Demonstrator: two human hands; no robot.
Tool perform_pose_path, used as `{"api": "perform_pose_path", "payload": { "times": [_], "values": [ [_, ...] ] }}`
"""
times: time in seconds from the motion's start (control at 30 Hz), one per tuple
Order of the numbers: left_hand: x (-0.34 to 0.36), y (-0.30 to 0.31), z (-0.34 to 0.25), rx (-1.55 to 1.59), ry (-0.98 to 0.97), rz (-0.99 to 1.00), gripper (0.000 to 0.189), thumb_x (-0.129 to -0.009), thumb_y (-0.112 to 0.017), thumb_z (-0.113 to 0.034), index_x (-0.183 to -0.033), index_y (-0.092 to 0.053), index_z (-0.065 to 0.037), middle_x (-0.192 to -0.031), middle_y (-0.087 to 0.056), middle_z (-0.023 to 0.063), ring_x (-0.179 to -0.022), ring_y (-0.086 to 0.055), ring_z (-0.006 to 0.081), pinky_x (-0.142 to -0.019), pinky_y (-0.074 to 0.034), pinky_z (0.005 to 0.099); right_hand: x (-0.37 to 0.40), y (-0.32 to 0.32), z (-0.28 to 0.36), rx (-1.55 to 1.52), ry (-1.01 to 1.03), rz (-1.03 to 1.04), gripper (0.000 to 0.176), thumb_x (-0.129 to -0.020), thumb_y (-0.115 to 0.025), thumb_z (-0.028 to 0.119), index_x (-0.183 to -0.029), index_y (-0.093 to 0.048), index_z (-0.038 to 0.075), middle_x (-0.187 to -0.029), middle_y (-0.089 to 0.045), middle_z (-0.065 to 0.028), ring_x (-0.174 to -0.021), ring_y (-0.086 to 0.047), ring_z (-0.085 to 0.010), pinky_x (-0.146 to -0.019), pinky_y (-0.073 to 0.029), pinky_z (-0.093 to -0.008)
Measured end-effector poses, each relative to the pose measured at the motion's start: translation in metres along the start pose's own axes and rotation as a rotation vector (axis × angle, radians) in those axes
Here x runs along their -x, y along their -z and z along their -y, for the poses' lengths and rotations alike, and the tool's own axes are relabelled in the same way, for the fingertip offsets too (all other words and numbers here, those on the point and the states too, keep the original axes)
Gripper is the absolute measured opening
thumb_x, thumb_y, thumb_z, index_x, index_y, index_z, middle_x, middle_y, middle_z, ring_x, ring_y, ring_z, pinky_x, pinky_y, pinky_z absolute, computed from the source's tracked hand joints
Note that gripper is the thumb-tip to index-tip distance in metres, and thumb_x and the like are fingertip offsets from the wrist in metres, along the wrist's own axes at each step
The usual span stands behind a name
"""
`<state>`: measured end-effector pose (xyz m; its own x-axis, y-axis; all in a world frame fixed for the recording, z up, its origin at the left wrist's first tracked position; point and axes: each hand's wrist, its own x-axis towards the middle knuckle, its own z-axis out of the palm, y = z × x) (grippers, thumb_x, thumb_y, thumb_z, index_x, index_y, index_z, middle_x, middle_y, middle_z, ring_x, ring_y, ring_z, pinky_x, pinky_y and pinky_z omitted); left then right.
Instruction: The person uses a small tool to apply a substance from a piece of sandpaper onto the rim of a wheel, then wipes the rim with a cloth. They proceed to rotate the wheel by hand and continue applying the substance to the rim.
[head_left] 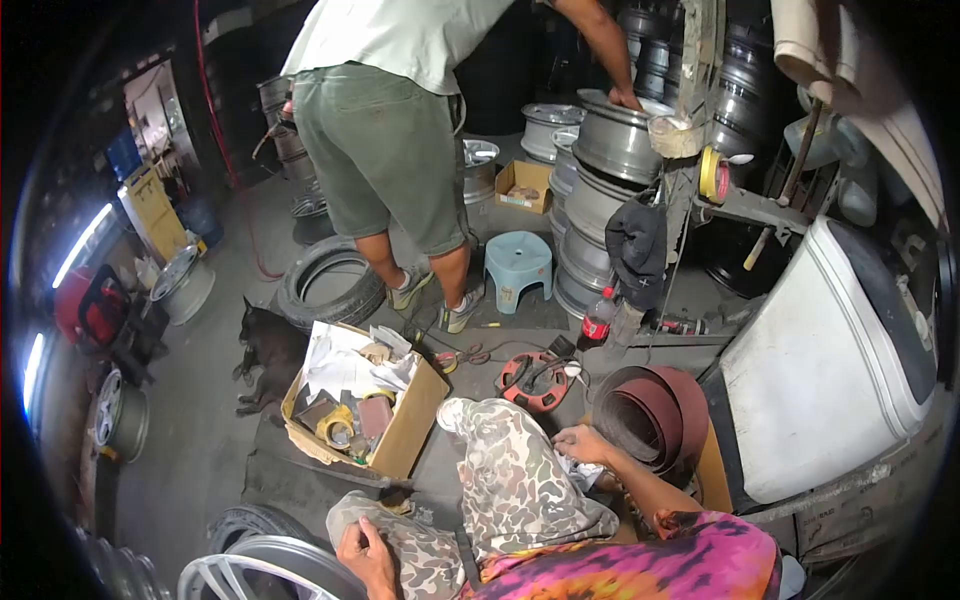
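My left hand [367, 558] rests on my left knee in camouflage trousers [520, 470], its thumb and fingers slightly apart, with nothing visible in it. Beside my other leg, my right hand [585, 445] is loosely bent with its fingers apart; no held object shows. Just below it lies a whitish cloth-like piece [580, 472], partly hidden by the forearm. Rolls of brown abrasive-looking sheet [680, 410] stand right of that hand. In front of my legs is an open cardboard box [412, 440] with papers, yellow tape rolls and blocks.
Another person [385, 130] stands ahead, one hand on stacked wheel rims [610, 135]. Near them are a blue stool [518, 262], a tyre [330, 285] and a dark dog [270, 350]. A red cable reel [535, 382], cola bottle [597, 322] and spoked rim [265, 570] are closer.
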<state>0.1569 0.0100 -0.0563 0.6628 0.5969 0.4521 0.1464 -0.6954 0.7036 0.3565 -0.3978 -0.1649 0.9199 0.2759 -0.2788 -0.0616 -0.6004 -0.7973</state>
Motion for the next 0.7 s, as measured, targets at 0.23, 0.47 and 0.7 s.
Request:
{"api": "perform_pose_path", "payload": {
  "times": [0.23,0.47,0.7],
  "values": [
    [0.007,0.005,0.009,0.117,0.007,-0.032,0.028,-0.089,-0.063,-0.004,-0.065,-0.051,0.004,-0.057,-0.048,0.0165,-0.049,-0.042,0.0305,-0.051,-0.033,0.0413,0.033,0.002,0.03,0.247,0.047,-0.018,0.031,-0.087,-0.066,0.025,-0.111,-0.072,0.006,-0.101,-0.073,-0.0164,-0.087,-0.072,-0.0254,-0.081,-0.055,-0.0376],
    [0.01,0.013,0.013,0.2,-0.017,-0.072,0.029,-0.088,-0.064,-0.004,-0.064,-0.049,0.005,-0.057,-0.046,0.0166,-0.05,-0.041,0.031,-0.051,-0.032,0.0418,0.038,0.027,0.071,0.364,0.333,-0.235,0.025,-0.087,-0.068,0.023,-0.106,-0.073,0.008,-0.096,-0.065,-0.0146,-0.091,-0.068,-0.0281,-0.081,-0.052,-0.0376],
    [0.013,0.017,0.018,0.158,-0.022,-0.022,0.031,-0.091,-0.062,-0.006,-0.066,-0.047,0.006,-0.057,-0.042,0.0148,-0.051,-0.036,0.0238,-0.052,-0.031,0.0388,0.06,0.038,0.185,0.15,0.44,-0.454,0.021,-0.09,-0.067,0.019,-0.104,-0.073,0.005,-0.095,-0.065,-0.0121,-0.083,-0.063,-0.0236,-0.076,-0.05,-0.0368]
  ]
}}
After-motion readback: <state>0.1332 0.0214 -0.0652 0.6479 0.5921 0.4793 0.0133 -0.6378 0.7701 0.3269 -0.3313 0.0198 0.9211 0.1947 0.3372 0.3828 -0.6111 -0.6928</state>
